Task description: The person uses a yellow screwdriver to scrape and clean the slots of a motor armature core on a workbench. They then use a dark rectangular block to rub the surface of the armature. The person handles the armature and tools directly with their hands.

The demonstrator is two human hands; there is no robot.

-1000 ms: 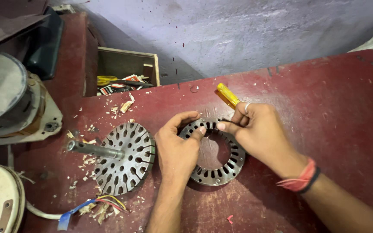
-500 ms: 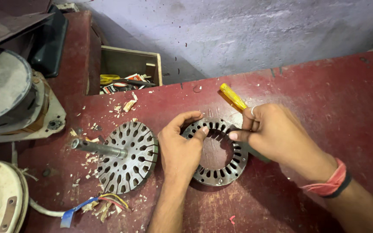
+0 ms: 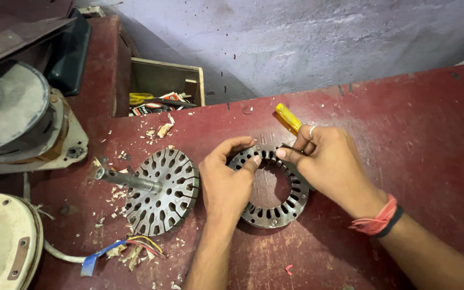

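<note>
A slotted metal stator ring (image 3: 275, 212) lies flat on the dark red table (image 3: 404, 129). My left hand (image 3: 226, 182) grips the ring's near-left rim, thumb and fingers curled over its upper edge. My right hand (image 3: 328, 161) holds a screwdriver with a yellow handle (image 3: 288, 118), its tip pointed down at the slots on the ring's upper edge, close to my left fingertips. A red and black band sits on my right wrist.
A round slotted rotor with a steel shaft (image 3: 159, 190) lies left of the ring, among paper scraps and coloured wire ends (image 3: 130, 249). A wooden box of small items (image 3: 165, 88) stands behind. Motor housings (image 3: 12, 115) and a cream cover (image 3: 1, 249) crowd the left side.
The view has shifted slightly. My right hand with the screwdriver has edged along the ring's upper rim; my left hand keeps its grip on the ring.
</note>
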